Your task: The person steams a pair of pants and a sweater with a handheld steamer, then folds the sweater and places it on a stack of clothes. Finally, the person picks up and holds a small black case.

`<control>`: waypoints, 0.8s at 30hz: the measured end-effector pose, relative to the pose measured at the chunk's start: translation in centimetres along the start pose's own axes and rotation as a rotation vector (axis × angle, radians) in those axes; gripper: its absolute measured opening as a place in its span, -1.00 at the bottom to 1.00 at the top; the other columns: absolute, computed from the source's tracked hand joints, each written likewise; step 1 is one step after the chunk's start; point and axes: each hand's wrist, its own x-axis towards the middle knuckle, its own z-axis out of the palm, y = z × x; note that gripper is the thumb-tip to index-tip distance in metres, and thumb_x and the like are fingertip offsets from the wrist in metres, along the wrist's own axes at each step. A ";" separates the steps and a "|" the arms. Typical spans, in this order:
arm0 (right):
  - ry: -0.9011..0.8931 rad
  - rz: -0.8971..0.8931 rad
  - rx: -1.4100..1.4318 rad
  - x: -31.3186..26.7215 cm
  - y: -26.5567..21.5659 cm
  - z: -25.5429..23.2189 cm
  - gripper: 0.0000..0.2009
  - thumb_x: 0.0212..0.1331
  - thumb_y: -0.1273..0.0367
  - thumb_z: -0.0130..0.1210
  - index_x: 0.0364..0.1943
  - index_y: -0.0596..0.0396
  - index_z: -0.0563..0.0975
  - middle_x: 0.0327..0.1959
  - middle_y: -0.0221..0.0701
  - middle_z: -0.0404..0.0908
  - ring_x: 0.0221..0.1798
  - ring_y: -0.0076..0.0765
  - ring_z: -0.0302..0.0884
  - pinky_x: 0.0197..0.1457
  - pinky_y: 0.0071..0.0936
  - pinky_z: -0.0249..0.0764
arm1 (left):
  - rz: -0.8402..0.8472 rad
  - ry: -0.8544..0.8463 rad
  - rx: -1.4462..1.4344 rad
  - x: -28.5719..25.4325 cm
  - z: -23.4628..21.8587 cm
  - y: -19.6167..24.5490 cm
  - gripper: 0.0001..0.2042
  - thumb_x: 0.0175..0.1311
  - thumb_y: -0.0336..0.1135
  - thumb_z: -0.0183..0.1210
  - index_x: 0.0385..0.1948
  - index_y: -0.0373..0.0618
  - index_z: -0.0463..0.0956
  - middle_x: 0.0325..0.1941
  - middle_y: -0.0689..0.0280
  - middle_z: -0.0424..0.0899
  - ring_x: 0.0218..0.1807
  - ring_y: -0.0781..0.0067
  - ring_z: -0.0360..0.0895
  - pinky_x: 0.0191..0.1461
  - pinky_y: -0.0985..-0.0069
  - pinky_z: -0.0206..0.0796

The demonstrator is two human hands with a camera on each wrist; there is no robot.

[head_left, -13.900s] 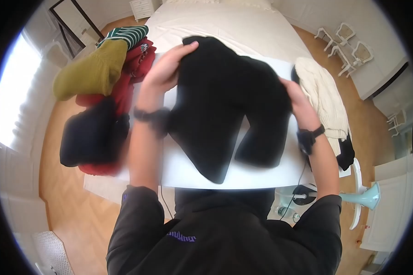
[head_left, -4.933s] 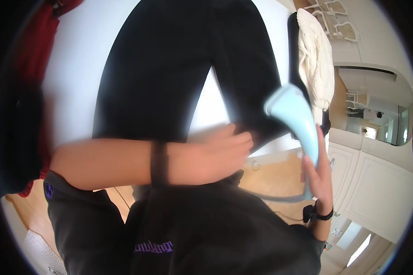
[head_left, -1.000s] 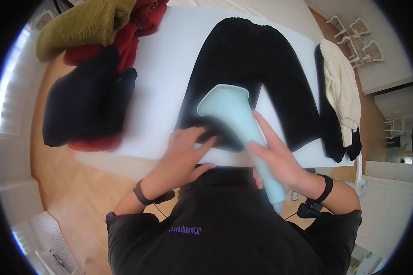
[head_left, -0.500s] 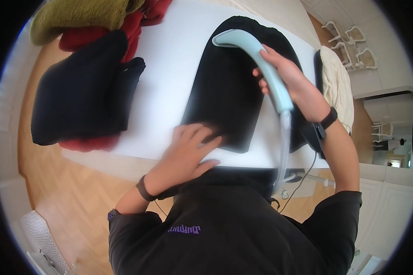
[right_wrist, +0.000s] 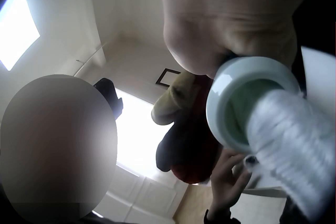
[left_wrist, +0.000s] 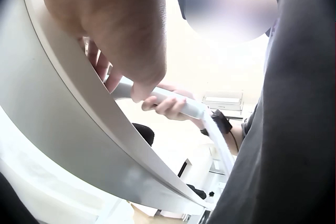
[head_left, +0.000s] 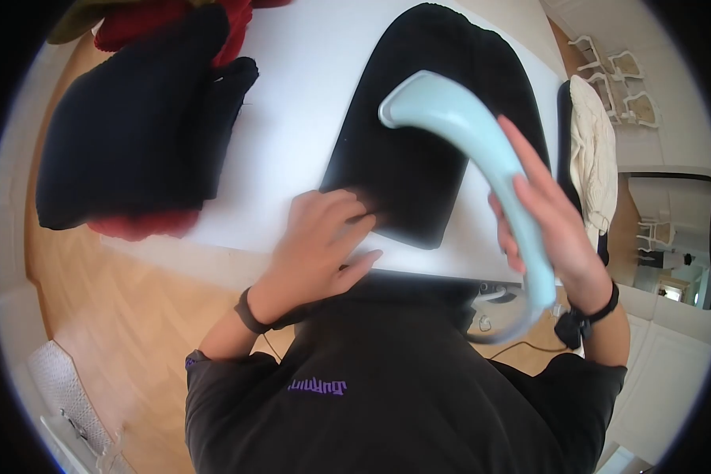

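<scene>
In the head view, the right hand (head_left: 549,225) is wrapping its fingers round the handle of the pale blue steamer (head_left: 482,150), right of centre, its head hanging over the black trousers (head_left: 423,134) lying on the white table (head_left: 292,118). The left hand (head_left: 320,241), fingers curled, is pinching the trouser hem at lower centre. The cloth looks soft and limp, best held at the hem; the steamer looks rigid, smooth and fairly light, best held by its handle. In the left wrist view, the steamer's handle (left_wrist: 173,100) is showing mid-frame beyond the table's edge (left_wrist: 79,103). In the right wrist view, the ribbed hose (right_wrist: 291,140) is leaving the handle end at right.
</scene>
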 end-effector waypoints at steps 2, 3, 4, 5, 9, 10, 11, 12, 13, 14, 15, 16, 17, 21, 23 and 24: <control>-0.078 0.083 0.025 -3.3 1.2 0.8 -0.27 0.65 0.14 -0.07 0.76 -0.34 -0.15 -0.19 -0.33 0.49 -0.58 -0.53 0.50 -0.60 -0.50 0.54 | 0.021 -0.034 0.029 -0.4 0.2 -0.1 -0.59 0.09 -0.20 0.50 -0.01 -0.08 0.71 0.07 0.27 0.64 0.22 0.17 0.56 0.30 0.13 0.25; -0.121 0.119 0.036 -4.5 2.0 0.8 -0.26 0.65 0.15 -0.07 0.76 -0.35 -0.18 -0.16 -0.32 0.49 -0.57 -0.51 0.51 -0.57 -0.47 0.58 | 0.045 -0.065 0.064 -0.5 0.2 -0.1 -0.59 0.11 -0.18 0.49 0.00 -0.07 0.71 0.06 0.28 0.65 0.22 0.20 0.56 0.30 0.12 0.25; -0.131 0.161 0.048 -5.5 2.9 0.9 -0.25 0.66 0.15 -0.07 0.76 -0.37 -0.21 -0.12 -0.30 0.49 -0.54 -0.50 0.53 -0.55 -0.45 0.60 | 0.049 -0.070 0.059 -0.4 0.3 0.0 -0.59 0.11 -0.18 0.49 0.00 -0.07 0.71 0.06 0.28 0.65 0.22 0.20 0.56 0.30 0.12 0.25; -0.141 0.203 0.060 -6.4 3.8 1.0 -0.24 0.66 0.16 -0.07 0.76 -0.38 -0.24 -0.09 -0.29 0.48 -0.52 -0.49 0.55 -0.52 -0.43 0.62 | 0.058 -0.100 0.091 -0.3 0.3 0.1 -0.58 0.13 -0.14 0.48 0.03 -0.03 0.70 0.08 0.28 0.64 0.22 0.21 0.56 0.30 0.11 0.24; -0.120 0.190 0.076 -7.9 6.4 1.4 -0.31 0.71 0.26 -0.19 0.75 -0.45 -0.21 -0.16 -0.32 0.44 -0.48 -0.53 0.58 -0.46 -0.46 0.64 | 0.085 -0.234 0.122 0.0 -0.3 0.5 -0.52 0.20 -0.04 0.45 0.15 0.07 0.69 0.15 0.30 0.61 0.25 0.24 0.52 0.31 0.08 0.22; -0.120 0.182 0.065 -7.8 6.6 1.4 -0.31 0.71 0.28 -0.19 0.75 -0.47 -0.21 -0.16 -0.33 0.43 -0.48 -0.53 0.57 -0.46 -0.46 0.64 | 0.092 -0.274 0.142 0.1 -0.4 0.6 -0.50 0.22 0.00 0.44 0.20 0.12 0.67 0.18 0.30 0.58 0.27 0.23 0.49 0.31 0.06 0.21; -0.114 0.176 0.069 -7.7 6.6 1.4 -0.31 0.71 0.28 -0.19 0.75 -0.47 -0.21 -0.16 -0.33 0.43 -0.48 -0.53 0.57 -0.46 -0.46 0.64 | 0.102 -0.275 0.143 0.2 -0.4 0.6 -0.50 0.22 0.00 0.44 0.20 0.12 0.67 0.18 0.30 0.58 0.27 0.23 0.49 0.31 0.06 0.21; -0.098 0.168 0.054 -7.3 6.6 1.4 -0.31 0.70 0.28 -0.18 0.75 -0.47 -0.19 -0.16 -0.33 0.43 -0.49 -0.52 0.56 -0.46 -0.45 0.64 | 0.110 -0.286 0.150 0.3 -0.4 0.7 -0.50 0.23 0.01 0.44 0.19 0.11 0.68 0.17 0.30 0.58 0.27 0.22 0.48 0.32 0.06 0.19; -0.079 0.160 0.042 -6.9 6.4 1.3 -0.31 0.70 0.29 -0.18 0.75 -0.46 -0.18 -0.16 -0.33 0.42 -0.50 -0.52 0.56 -0.46 -0.44 0.64 | 0.122 -0.298 0.156 0.4 -0.4 0.7 -0.51 0.24 0.02 0.44 0.18 0.10 0.68 0.16 0.30 0.58 0.27 0.22 0.47 0.32 0.05 0.18; -0.060 0.155 0.030 -6.3 6.2 1.1 -0.32 0.70 0.28 -0.17 0.75 -0.46 -0.15 -0.16 -0.33 0.42 -0.50 -0.51 0.56 -0.47 -0.44 0.64 | 0.141 -0.306 0.152 0.5 -0.3 0.8 -0.51 0.24 0.02 0.44 0.18 0.10 0.68 0.16 0.30 0.58 0.27 0.22 0.47 0.32 0.05 0.18; -0.038 0.148 0.025 -5.4 5.9 0.8 -0.32 0.69 0.28 -0.16 0.75 -0.45 -0.13 -0.16 -0.33 0.43 -0.50 -0.50 0.55 -0.48 -0.44 0.64 | 0.143 -0.304 0.146 0.6 -0.3 0.7 -0.52 0.24 0.02 0.43 0.18 0.10 0.69 0.15 0.30 0.58 0.26 0.21 0.46 0.32 0.06 0.17; -0.006 0.118 0.023 -4.5 5.6 0.7 -0.34 0.69 0.26 -0.13 0.74 -0.46 -0.08 -0.17 -0.32 0.43 -0.50 -0.50 0.55 -0.50 -0.45 0.63 | 0.149 -0.304 0.144 0.7 -0.4 0.6 -0.52 0.25 0.02 0.43 0.17 0.09 0.69 0.15 0.31 0.58 0.25 0.21 0.46 0.32 0.07 0.16; 0.014 0.110 0.052 -3.6 5.2 0.5 -0.34 0.68 0.24 -0.10 0.74 -0.46 -0.05 -0.17 -0.34 0.44 -0.51 -0.52 0.54 -0.53 -0.47 0.62 | 0.174 -0.320 0.149 0.7 -0.4 0.5 -0.52 0.25 0.02 0.43 0.17 0.09 0.69 0.15 0.31 0.58 0.25 0.21 0.46 0.32 0.07 0.16; 0.065 0.065 0.005 0.8 3.2 -1.8 -0.34 0.67 0.15 -0.05 0.73 -0.43 0.00 -0.20 -0.38 0.46 -0.51 -0.54 0.54 -0.53 -0.48 0.61 | 0.154 -0.311 0.140 1.1 0.0 1.0 -0.53 0.24 0.01 0.44 0.16 0.08 0.70 0.13 0.30 0.60 0.23 0.21 0.47 0.32 0.08 0.15; 0.078 0.057 -0.025 3.3 2.1 -2.8 -0.32 0.65 0.07 -0.03 0.73 -0.40 0.00 -0.21 -0.40 0.51 -0.53 -0.56 0.53 -0.56 -0.53 0.58 | 0.150 -0.310 0.147 1.1 -0.1 1.1 -0.52 0.24 0.01 0.44 0.16 0.08 0.70 0.12 0.30 0.61 0.22 0.21 0.47 0.32 0.08 0.15; 0.064 0.052 -0.043 4.2 1.2 -3.0 -0.33 0.65 0.08 -0.03 0.73 -0.40 0.01 -0.21 -0.40 0.52 -0.52 -0.56 0.53 -0.55 -0.52 0.58 | 0.145 -0.313 0.149 1.0 0.0 1.1 -0.52 0.24 0.01 0.44 0.16 0.08 0.70 0.12 0.30 0.61 0.22 0.21 0.47 0.32 0.08 0.15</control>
